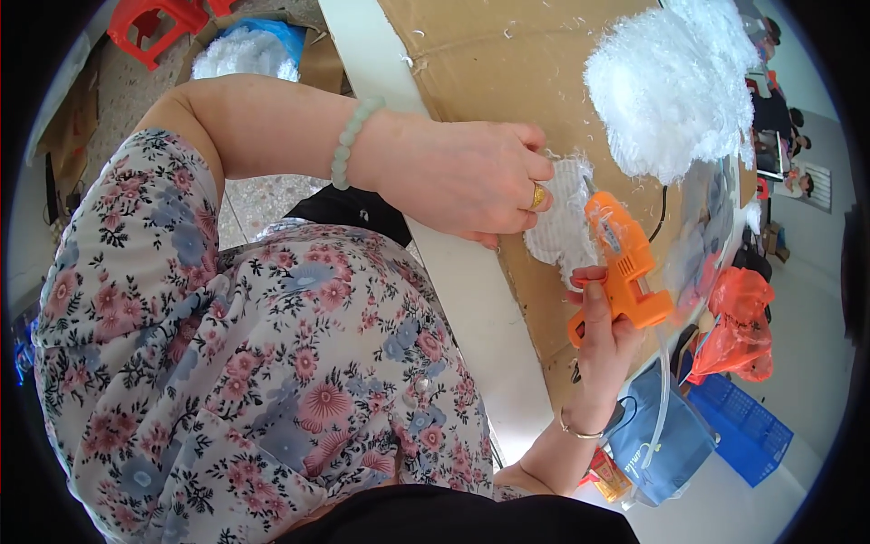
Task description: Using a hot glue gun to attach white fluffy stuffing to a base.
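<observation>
My left hand (471, 177), with a pale green bead bracelet and a gold ring, comes in from the upper left. Its fingers are curled closed at the near edge of a white ribbed fabric piece (569, 204) with fluffy, frayed edges; the fingertips are partly hidden. My right hand (605, 331) grips an orange glue gun (625, 258). The gun's nozzle is close to the upper right side of the fabric piece, and a clear glue stick (664, 381) sticks out of its rear. Both lie over a brown cardboard sheet (489, 72).
A heap of white fluffy fibre (675, 100) rests on the cardboard. A blue bag (666, 435), a blue plastic basket (739, 426) and a red plastic bag (739, 322) are at the right. A red stool (156, 27) stands at the upper left. Other people appear at the far right.
</observation>
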Demonstrator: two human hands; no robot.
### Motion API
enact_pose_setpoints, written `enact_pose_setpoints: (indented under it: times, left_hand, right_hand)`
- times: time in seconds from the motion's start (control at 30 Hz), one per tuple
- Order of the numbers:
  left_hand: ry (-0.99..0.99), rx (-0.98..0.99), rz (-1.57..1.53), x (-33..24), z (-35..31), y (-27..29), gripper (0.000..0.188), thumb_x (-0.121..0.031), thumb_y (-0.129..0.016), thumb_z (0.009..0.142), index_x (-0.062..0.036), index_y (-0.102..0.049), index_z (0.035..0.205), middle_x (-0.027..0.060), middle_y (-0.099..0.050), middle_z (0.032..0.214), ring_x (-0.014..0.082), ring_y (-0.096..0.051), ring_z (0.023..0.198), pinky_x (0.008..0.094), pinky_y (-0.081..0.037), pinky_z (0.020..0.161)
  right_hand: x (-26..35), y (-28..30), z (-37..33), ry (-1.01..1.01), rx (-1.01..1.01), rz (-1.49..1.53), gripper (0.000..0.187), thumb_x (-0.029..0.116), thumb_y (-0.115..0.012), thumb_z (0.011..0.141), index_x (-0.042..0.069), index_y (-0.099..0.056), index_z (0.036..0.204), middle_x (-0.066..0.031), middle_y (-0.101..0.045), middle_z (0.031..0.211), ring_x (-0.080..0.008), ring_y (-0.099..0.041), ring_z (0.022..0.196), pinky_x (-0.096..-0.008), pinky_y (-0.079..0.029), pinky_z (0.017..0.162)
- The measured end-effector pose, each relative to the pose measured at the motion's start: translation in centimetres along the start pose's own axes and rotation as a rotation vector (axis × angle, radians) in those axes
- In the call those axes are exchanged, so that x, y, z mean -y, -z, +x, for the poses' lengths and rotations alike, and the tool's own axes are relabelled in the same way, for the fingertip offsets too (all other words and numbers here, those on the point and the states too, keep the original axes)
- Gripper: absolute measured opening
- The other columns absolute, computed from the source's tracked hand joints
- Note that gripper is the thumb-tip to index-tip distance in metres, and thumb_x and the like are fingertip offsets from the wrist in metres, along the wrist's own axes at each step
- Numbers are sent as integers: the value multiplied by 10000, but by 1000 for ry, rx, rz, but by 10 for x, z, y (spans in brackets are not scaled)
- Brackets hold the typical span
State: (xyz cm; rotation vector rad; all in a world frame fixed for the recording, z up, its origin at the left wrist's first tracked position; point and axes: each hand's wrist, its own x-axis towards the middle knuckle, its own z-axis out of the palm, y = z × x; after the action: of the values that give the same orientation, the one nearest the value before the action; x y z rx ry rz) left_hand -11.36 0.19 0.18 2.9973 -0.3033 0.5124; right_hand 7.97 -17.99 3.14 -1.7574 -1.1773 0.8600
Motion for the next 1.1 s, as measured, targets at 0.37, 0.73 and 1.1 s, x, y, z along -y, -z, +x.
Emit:
enact_pose_setpoints:
  times: [0.37, 0.73, 1.1]
  left_hand:
    - [9, -30, -8, -2, -8, 0, 248, -331, -668, 764, -91, -665, 826, -11, -603, 842, 162, -529, 884, 336, -376, 843]
    - [20, -40, 27, -2, -8, 0, 254, -333, -666, 765, -91, -672, 841, -19, -609, 835, 158, -520, 905, 337, -380, 849]
    - [43, -78, 16, 0, -5, -3, 244, -346, -675, 749, -101, -667, 749, -32, -588, 715, 151, -507, 903, 306, -410, 734]
  right_hand:
    - [-2, -7, 7, -49, -27, -82, 146, 141, -552, 914, 27, -557, 1005, -25, -630, 841, -65, -506, 690, -226, -415, 610]
    - [-3, -12, 16, -46, -28, -81, 131, 138, -544, 916, 18, -548, 968, -31, -603, 792, -92, -548, 705, -240, -428, 618]
    - [-3, -6, 13, -115, 18, -74, 160, 158, -566, 907, 16, -547, 977, -27, -583, 776, -85, -521, 676, -223, -400, 584]
